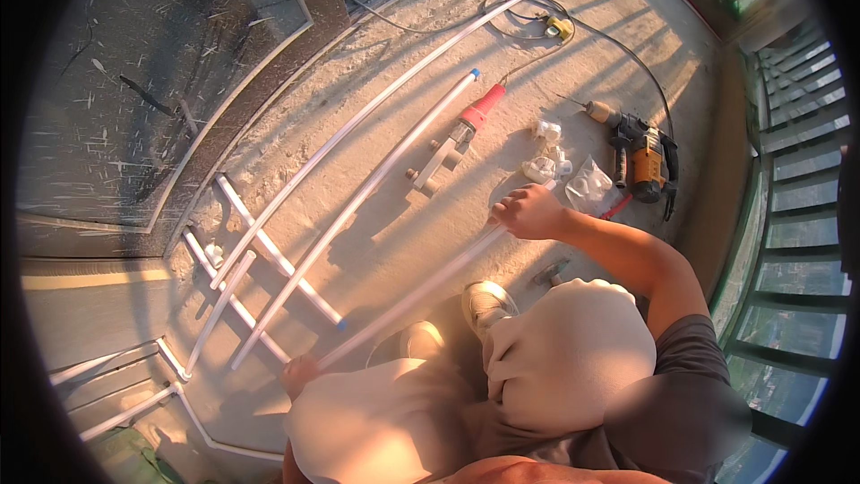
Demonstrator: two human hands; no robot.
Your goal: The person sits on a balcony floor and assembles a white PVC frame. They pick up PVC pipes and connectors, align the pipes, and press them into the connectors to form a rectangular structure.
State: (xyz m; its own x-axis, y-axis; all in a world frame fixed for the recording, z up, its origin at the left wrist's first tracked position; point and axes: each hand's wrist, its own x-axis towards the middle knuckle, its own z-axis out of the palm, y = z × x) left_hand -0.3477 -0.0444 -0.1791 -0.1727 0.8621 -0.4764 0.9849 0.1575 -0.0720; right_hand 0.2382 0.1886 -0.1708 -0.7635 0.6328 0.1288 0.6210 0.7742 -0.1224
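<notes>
A white plastic pipe (403, 298) slants across in front of my knees, slightly smeared by motion. My right hand (528, 211) is closed round its far right end from above. Low at the left, beside my knee, my left hand (300, 375) grips the pipe's near end, its fingers partly hidden. Just beyond my right hand lie white pipe fittings (546, 164) and a clear plastic bag of fittings (589, 185). A red-handled pipe welding tool (459, 141) rests on the floor further ahead, apart from both hands.
Long white pipes (358, 194) lie across shorter ones (279, 255) at the left. An orange and black rotary hammer drill (643, 158) lies right of the fittings, near a coiled cable (528, 34). A railing (802, 242) runs along the right; jointed pipes (184, 376) stand lower left.
</notes>
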